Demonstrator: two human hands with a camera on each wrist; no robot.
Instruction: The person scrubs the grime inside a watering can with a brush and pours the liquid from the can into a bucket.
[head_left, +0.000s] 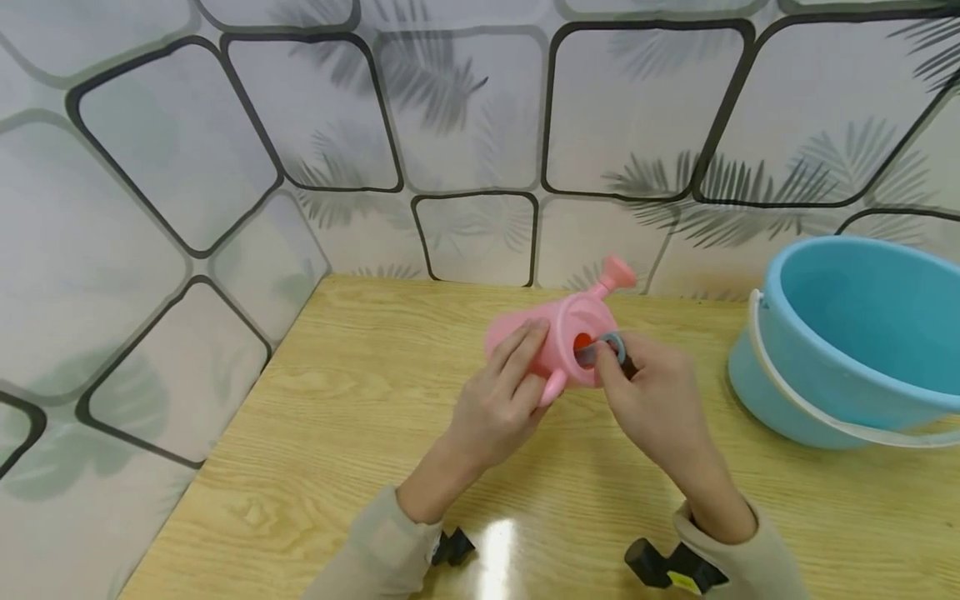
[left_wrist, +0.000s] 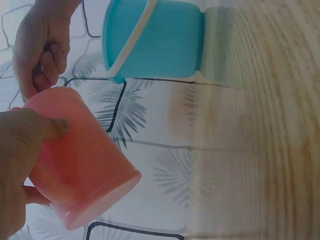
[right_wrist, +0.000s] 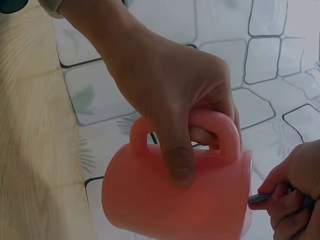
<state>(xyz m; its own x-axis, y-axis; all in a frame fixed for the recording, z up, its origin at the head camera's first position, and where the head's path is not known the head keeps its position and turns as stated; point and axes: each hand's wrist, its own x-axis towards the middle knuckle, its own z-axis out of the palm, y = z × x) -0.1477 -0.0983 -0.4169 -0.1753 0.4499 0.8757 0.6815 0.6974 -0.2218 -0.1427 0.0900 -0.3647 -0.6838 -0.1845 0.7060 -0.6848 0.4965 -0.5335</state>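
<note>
In the head view, my left hand (head_left: 498, 408) grips a pink watering can (head_left: 513, 323) above the table, tilted with its open top turned toward my right hand. The right wrist view shows the left hand's fingers through the can's loop handle (right_wrist: 220, 122) and the thumb along its side. My right hand (head_left: 660, 400) pinches a small grey-blue tool with a rounded, ring-like end (head_left: 618, 343). Its thin grey part (right_wrist: 258, 198) reaches into the can's opening; the tip is hidden. Something orange-red (head_left: 582, 341) shows inside the can. The tool's exact kind cannot be made out.
A light-blue bucket (head_left: 780, 358) with a white handle (head_left: 795, 400) stands on the right of the wood-grain table (head_left: 300, 467). Patterned wall covering (head_left: 480, 108) rises behind and left of the table. Black wrist devices (head_left: 667, 567) sit by both sleeves.
</note>
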